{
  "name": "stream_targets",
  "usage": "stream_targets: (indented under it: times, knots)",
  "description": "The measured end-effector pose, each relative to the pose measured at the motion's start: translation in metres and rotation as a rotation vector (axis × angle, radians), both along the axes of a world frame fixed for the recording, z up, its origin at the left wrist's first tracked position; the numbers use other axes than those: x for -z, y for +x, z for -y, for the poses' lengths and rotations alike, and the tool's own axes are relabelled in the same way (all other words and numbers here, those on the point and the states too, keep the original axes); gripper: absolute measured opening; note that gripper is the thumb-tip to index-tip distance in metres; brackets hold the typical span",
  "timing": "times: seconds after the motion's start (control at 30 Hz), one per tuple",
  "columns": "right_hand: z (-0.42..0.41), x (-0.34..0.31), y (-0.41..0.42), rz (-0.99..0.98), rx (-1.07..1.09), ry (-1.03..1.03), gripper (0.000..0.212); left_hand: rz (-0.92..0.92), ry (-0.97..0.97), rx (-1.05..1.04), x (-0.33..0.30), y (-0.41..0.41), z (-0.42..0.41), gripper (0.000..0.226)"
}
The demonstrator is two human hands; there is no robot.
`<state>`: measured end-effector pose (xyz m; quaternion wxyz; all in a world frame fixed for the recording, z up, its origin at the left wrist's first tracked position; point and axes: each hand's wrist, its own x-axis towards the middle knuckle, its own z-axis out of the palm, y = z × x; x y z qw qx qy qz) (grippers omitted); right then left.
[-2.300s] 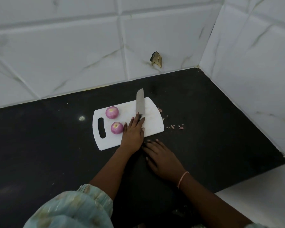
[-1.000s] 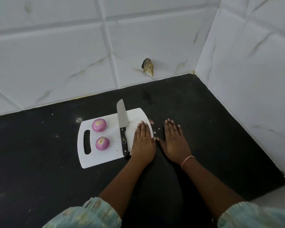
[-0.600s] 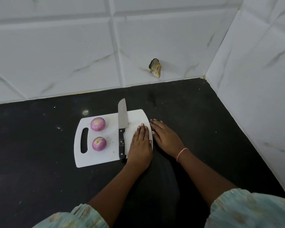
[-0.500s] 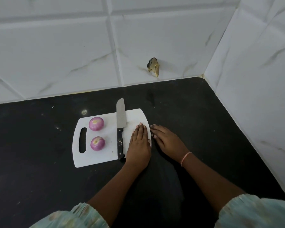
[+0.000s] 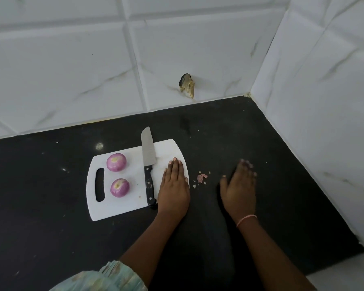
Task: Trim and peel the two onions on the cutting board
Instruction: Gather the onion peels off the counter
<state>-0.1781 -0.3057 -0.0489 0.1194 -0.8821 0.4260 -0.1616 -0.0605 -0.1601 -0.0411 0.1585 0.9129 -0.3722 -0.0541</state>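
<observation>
Two peeled purple onions sit on the white cutting board [image 5: 118, 208], a far onion [image 5: 116, 162] and a near onion [image 5: 119, 187], both next to the board's handle slot. A black-handled knife [image 5: 148, 169] lies on the board, blade pointing to the wall. My left hand [image 5: 173, 189] rests flat on the board's right edge, just right of the knife handle, holding nothing. My right hand [image 5: 238, 190] lies flat with straight fingers on the black counter, right of the board, slightly blurred.
Small pink onion skin scraps [image 5: 201, 177] lie on the black counter [image 5: 51, 227] between my hands. White tiled walls meet in a corner at the back right. A chipped hole [image 5: 187, 85] marks the back wall.
My right hand has slid to the right along the counter, away from the board, uncovering the skin scraps. My left hand stays flat on the board. Knife and onions have not moved.
</observation>
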Motion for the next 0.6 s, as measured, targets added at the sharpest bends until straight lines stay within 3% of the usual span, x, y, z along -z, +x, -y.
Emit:
stream_targets:
  times: [0.1, 0.17, 0.27, 0.33, 0.4, 0.47, 0.53, 0.6]
  knots:
    - [-0.021, -0.010, 0.006, 0.045, -0.492, 0.096, 0.067, 0.012, 0.003, 0.003, 0.001, -0.001, -0.001, 0.060]
    - [-0.019, -0.025, 0.002, 0.202, -0.598, 0.237, 0.062, 0.010, 0.000, 0.006, 0.001, -0.001, -0.002, 0.060]
    - [0.020, -0.023, -0.013, 0.380, -0.228, 0.066, 0.059, 0.001, -0.030, 0.001, 0.000, -0.001, -0.002, 0.057]
    - [0.060, -0.016, -0.029, 0.320, 0.088, 0.004, 0.065, 0.002, -0.040, 0.001, 0.000, -0.001, -0.002, 0.057]
    - [0.079, -0.011, -0.034, 0.182, 0.251, 0.076, 0.074, 0.010, -0.041, 0.000, 0.000, -0.002, -0.003, 0.058]
    - [0.074, -0.006, -0.025, 0.047, 0.105, 0.062, 0.078, -0.001, -0.037, 0.002, -0.002, -0.003, -0.004, 0.058]
    - [0.045, -0.003, -0.011, -0.009, -0.220, 0.027, 0.076, -0.010, -0.043, 0.003, -0.004, -0.004, -0.004, 0.058]
    - [0.015, -0.011, -0.004, 0.031, -0.519, 0.126, 0.071, 0.000, -0.052, 0.007, -0.005, -0.004, -0.004, 0.057]
